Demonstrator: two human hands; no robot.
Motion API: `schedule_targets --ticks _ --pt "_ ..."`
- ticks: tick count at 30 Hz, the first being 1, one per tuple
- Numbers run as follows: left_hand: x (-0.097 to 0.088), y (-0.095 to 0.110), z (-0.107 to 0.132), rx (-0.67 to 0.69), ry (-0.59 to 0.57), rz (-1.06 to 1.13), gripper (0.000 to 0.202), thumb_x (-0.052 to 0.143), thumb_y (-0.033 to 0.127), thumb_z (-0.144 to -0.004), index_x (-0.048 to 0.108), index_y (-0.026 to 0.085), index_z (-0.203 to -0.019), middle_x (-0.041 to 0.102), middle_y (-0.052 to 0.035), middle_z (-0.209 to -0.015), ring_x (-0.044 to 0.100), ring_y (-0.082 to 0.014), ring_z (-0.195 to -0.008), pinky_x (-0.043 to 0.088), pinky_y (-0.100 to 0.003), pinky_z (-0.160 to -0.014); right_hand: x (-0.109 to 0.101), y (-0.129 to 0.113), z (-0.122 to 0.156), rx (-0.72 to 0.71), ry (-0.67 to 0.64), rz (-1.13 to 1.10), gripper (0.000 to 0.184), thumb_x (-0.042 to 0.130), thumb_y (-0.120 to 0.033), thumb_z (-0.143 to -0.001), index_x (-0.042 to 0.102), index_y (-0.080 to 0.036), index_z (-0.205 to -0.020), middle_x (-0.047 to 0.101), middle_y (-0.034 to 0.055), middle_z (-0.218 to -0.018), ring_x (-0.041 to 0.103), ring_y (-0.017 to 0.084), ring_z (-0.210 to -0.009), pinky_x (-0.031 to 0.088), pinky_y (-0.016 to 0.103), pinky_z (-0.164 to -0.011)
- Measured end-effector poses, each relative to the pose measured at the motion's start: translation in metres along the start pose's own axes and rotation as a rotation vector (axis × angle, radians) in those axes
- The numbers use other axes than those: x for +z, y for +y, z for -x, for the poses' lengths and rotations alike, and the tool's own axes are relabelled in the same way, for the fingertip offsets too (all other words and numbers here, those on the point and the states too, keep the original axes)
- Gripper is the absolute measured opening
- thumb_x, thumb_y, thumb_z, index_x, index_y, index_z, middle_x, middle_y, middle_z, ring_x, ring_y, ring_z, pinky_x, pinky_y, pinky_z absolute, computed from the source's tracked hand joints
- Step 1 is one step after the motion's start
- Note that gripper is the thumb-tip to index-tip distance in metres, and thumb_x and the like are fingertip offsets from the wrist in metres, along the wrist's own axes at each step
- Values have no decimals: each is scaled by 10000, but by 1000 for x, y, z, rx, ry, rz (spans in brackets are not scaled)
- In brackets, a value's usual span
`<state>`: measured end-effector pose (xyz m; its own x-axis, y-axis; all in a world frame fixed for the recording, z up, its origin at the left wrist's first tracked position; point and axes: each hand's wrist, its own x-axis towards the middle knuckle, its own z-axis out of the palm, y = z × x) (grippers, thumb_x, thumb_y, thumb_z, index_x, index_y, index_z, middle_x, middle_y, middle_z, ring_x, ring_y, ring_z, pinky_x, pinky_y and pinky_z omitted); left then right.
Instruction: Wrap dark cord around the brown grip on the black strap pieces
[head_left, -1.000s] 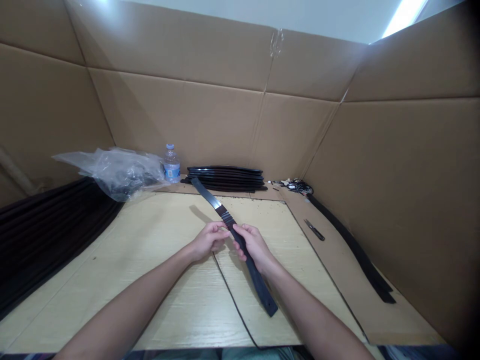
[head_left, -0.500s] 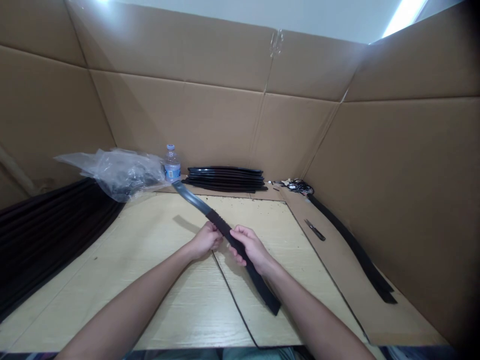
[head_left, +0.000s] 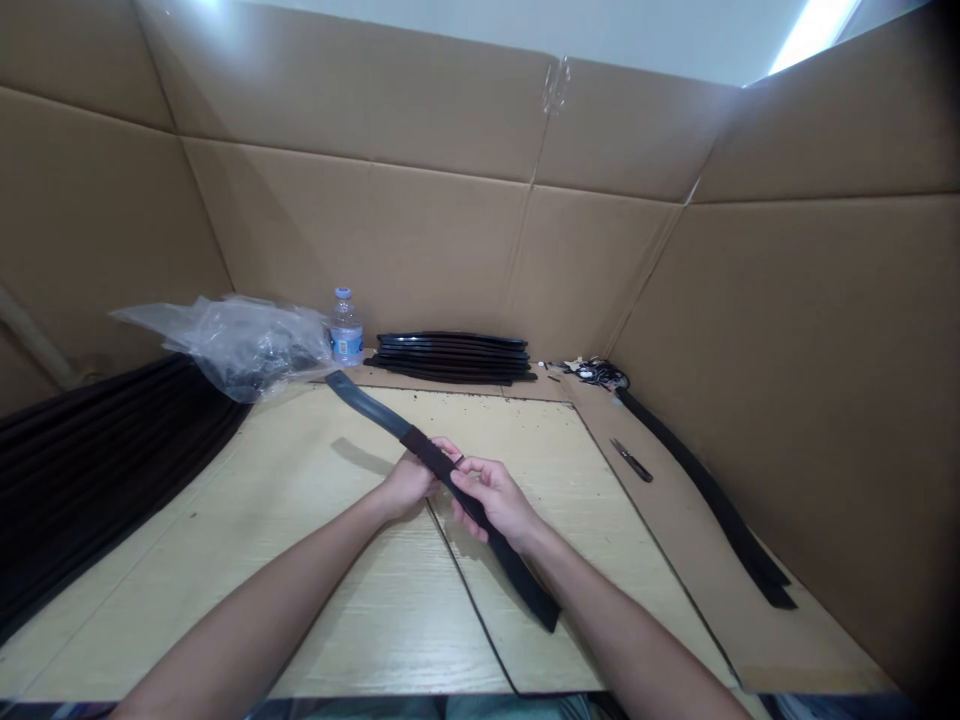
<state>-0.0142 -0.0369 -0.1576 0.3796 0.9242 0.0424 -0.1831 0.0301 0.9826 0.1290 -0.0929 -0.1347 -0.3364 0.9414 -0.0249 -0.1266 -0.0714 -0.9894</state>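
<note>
A long curved black strip [head_left: 517,578] slants across the middle of the table. Its upper end is bare and glossy, while a dark, matte sleeve [head_left: 424,452], ruffled at its upper edge, covers the rest. My right hand [head_left: 491,500] is closed around the covered part, thumb on top and fingers beneath. From the left, my left hand [head_left: 411,482] reaches under the strip and holds it just above the right hand. Its fingertips show on the far side, close to the right index finger; the strip hides its palm. Something thin and dark lies between the two hands' fingertips, too small to name.
Several dark strips are stacked [head_left: 454,358] at the back, beside a water bottle [head_left: 346,330] and a clear plastic bag [head_left: 251,345]. Many dark lengths [head_left: 97,465] lie at left. On the right are a small knife [head_left: 632,460], black strips [head_left: 705,490] and a scrap pile [head_left: 596,373]. Cardboard walls surround the table.
The strip's upper end has swung slightly left and down. My left hand's fingers have come round under the strip to its far side, meeting the right hand's fingers.
</note>
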Motion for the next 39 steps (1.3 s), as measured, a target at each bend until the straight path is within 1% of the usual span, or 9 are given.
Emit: schedule_targets --ticks 2,4,7,10,15,20,26,30,39 --pt "2 1 0 34 32 16 137 633 157 -617 574 132 -739 544 25 -606 472 -95 -541 348 -198 -491 2 -1 1 -12 -5 42 305 702 -379 -737 531 -162 -865 580 -63 -476 440 61 -276 324 131 -233" --pt "3 3 1 39 37 23 161 609 115 -580 583 129 -737 578 9 -649 522 -120 -608 394 -216 -545 4 -3 3 -14 -14 76 322 733 -342 -704 545 -156 -887 557 -79 -470 438 61 -271 324 133 -226" --pt "4 6 2 6 31 17 147 602 131 -600 589 130 -746 549 26 -599 485 -104 -547 355 -202 -495 3 -4 4 7 -28 94 265 697 -344 -725 567 -153 -854 554 -75 -487 458 71 -271 335 147 -217" --pt "5 9 3 23 12 -16 119 633 174 -633 586 129 -733 535 31 -576 442 -83 -497 301 -187 -456 0 -5 3 36 -32 96 226 646 -327 -751 605 -147 -882 553 -73 -490 457 72 -267 325 151 -215" --pt "5 8 2 30 -39 -64 190 633 318 -748 571 139 -734 382 87 -421 289 -49 -379 227 -183 -417 1 -3 3 61 -83 28 260 565 -301 -796 648 -119 -962 564 -49 -502 395 48 -273 275 141 -230" --pt "2 4 -1 52 25 -130 219 677 330 -725 599 126 -730 530 21 -580 420 -70 -475 304 -191 -450 7 -3 7 158 -156 -119 338 576 -320 -794 636 -96 -1039 552 -29 -518 332 42 -308 229 150 -259" --pt "-1 -2 -2 80 -31 -159 296 690 408 -724 616 123 -757 577 -21 -662 480 -101 -550 337 -207 -482 6 -6 10 264 -249 -174 359 476 -224 -775 628 -99 -1075 537 -12 -534 304 50 -320 194 152 -272" --pt "-3 -9 -3 81 -91 -127 306 686 417 -739 612 121 -753 543 -1 -616 429 -82 -514 285 -194 -450 8 -8 12 311 -290 -152 365 444 -188 -753 641 -94 -1046 524 -12 -536 303 50 -321 204 149 -276" --pt "-3 -11 -7 74 -120 -194 329 682 433 -739 638 108 -765 511 13 -571 386 -71 -487 262 -195 -437 12 -8 11 371 -327 -123 362 433 -159 -716 648 -102 -1002 509 -23 -515 303 50 -304 193 146 -267"
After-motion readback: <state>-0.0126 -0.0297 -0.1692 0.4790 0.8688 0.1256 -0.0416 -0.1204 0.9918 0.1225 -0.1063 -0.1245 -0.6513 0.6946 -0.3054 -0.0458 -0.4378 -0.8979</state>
